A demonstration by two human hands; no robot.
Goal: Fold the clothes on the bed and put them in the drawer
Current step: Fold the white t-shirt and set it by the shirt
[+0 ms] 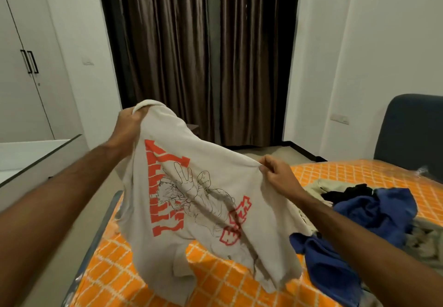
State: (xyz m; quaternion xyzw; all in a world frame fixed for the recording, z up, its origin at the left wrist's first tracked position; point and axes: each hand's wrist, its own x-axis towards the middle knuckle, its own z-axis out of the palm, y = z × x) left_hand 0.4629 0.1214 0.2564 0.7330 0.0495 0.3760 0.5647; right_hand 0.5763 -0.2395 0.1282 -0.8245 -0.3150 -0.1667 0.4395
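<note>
one printed white shirt (pixel 206 201), two blue garments (pixel 374 213), one black garment (pixel 347 193), two wardrobe handles (pixel 30 61).

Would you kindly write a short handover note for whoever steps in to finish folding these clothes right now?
Left hand: grips one upper edge of the beige printed T-shirt.
Right hand: pinches the shirt's other upper edge with its fingers.
The shirt is held up, spread, its lower part draped on the orange checked bedsheet.
A blue garment, a black garment and other pale clothes lie heaped on the bed's right side.
Done: no folded piece is in view.
Left: fold this shirt, fold the heap, put everything in the drawer, which is not in view.
</note>
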